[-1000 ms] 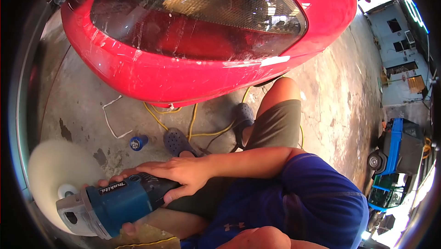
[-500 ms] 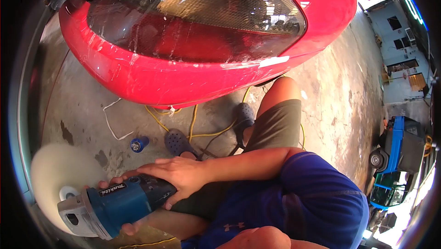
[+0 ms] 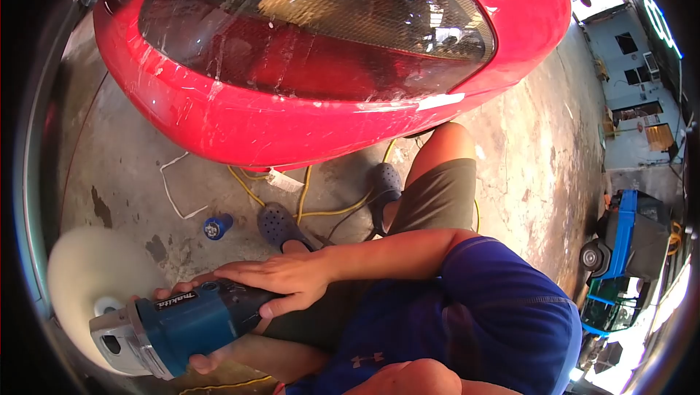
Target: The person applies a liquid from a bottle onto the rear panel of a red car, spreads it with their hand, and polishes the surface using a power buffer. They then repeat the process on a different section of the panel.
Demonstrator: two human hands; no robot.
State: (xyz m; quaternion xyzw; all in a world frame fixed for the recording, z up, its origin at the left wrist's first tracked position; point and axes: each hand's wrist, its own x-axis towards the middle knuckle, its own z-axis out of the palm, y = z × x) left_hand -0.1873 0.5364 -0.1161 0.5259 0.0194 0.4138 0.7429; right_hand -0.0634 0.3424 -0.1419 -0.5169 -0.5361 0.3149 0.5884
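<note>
A blue polisher (image 3: 193,326) marked Makita lies across the lower left of the head view, with a large pale round pad (image 3: 98,278) on its head. The pad's outline looks smooth and smeared. From below, my left hand (image 3: 203,362) holds the front of the body, its fingers curling over the far side and its thumb on the near side. My right hand (image 3: 281,280) wraps the dark rear part from above, thumb bent along it. The hands' palms are hidden. Above the hands stands a red body panel (image 3: 240,129) with a tinted lens (image 3: 321,67) bearing whitish streaks.
A yellow cord (image 3: 305,198) runs over the concrete floor past my clogs (image 3: 281,223). Nearby are a small blue can-like object (image 3: 217,227) and a bent white strip (image 3: 171,191). A blue-and-black vehicle (image 3: 623,238) stands far right. A white label-like piece (image 3: 286,180) hangs under the panel.
The view has shifted slightly. My right hand's fingers and thumb have eased a little along the polisher. The white piece under the panel shows more widely now. Both hands keep their hold.
</note>
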